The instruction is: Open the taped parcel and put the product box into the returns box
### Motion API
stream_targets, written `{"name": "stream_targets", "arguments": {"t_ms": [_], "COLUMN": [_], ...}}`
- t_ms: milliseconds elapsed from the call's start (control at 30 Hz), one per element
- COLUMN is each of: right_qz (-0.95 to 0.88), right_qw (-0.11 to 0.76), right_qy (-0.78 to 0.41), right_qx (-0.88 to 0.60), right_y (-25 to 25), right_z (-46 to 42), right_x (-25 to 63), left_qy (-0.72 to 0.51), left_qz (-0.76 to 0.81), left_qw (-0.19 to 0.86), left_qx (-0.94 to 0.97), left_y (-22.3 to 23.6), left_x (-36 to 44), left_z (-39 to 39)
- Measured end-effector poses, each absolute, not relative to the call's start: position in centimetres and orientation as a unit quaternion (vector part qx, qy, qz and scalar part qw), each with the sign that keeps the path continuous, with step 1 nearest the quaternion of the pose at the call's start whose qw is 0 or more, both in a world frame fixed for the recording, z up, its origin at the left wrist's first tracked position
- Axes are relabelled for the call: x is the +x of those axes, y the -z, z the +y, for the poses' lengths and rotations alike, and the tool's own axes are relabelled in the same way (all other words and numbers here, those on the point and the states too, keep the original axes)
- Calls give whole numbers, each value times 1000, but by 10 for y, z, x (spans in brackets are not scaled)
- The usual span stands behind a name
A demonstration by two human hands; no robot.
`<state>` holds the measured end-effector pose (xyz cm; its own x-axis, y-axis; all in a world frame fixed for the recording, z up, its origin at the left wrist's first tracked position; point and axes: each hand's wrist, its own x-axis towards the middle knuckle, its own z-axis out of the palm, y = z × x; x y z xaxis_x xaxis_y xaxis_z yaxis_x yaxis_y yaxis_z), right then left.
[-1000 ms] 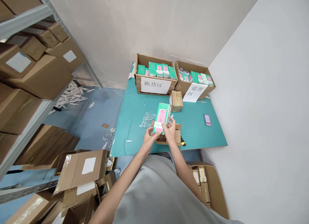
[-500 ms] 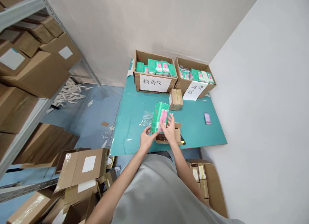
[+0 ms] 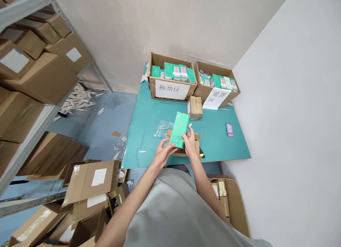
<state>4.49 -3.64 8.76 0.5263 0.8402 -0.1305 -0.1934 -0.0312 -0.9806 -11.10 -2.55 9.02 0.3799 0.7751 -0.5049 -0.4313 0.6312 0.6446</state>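
Note:
A green product box (image 3: 180,128) is held up between my two hands, its plain green printed side facing me. My left hand (image 3: 164,150) grips its lower left corner, thumb on the front. At the right edge, my right hand (image 3: 189,140) holds it with the thumb on the face and fingers behind. Below and partly behind it sits an open cardboard carton (image 3: 197,146) on the green table (image 3: 144,133). Crumpled clear plastic wrap (image 3: 163,128) lies just left of the box. A black and yellow tool (image 3: 202,154), partly hidden, rests by the carton's right side.
Two large cartons, a left one (image 3: 167,97) and a right one (image 3: 234,95), hold similar boxes at the table's back. A small taped carton (image 3: 195,108) stands before them. A phone (image 3: 229,130) lies at right. Shelving (image 3: 29,126) and piled cartons (image 3: 90,183) flank the left.
Both hands have turned the green product box, so its pink-pictured side no longer faces me and a plain green side does. My hands remain on it in nearly the same place.

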Motion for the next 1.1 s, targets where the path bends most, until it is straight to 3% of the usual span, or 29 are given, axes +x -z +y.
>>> {"name": "stream_targets", "arguments": {"t_ms": [300,533,633,767,967,1100], "right_qz": [-314,-258,-252,-285,-351,-389], "right_qw": [595,625,635,621,590,585], "right_qy": [-331,-433,-447,-416,-338,-297], "right_qx": [-662,-596,-578,-600,-644,-646], "right_y": [-87,-79,-80,-90,-107,-114], "right_z": [-31,-37,-39,-40,-31,-22], "right_x": [38,46,46,50,63,74], "left_qy": [-457,-357,-344,-391,-439,-461], "left_qz": [476,434,421,454,518,483], "left_qw": [613,793,808,741,552,537], "left_qx": [434,234,226,303,484,515], "left_y": [-87,-85,-80,-74,-75,-83], "left_x": [-103,-109,-109,-106,-106,-107], "left_z": [-38,-32,-29,-30,-37,-42]}}
